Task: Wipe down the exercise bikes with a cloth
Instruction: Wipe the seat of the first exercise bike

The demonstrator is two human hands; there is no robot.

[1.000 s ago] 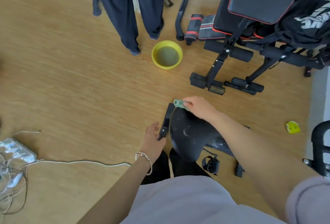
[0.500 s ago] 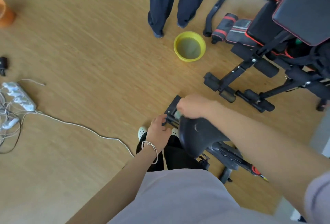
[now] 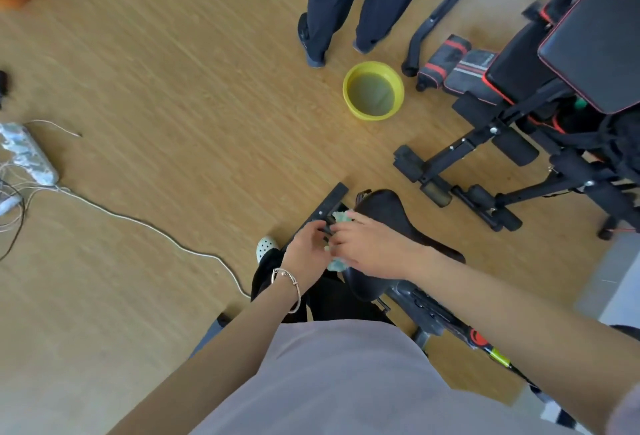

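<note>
Since 0.5 s ago, left hand has come up along the black bar and now meets right hand at the saddle. Right hand is curled over the green cloth, bunched btwn both hands at saddle's left edge. Left fingers curl at cloth/bar; which they pinch, cannot tell. Procedure: refold to a clean face, steady saddle w/ left, wipe nose-to-rear in overlapping strokes, rinse in yellow basin as req'd. Labels: none legible.

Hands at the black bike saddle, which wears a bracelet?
The left hand, thin silver bangle at its wrist; the right hand, gripping the pale green cloth, wears none.
</note>
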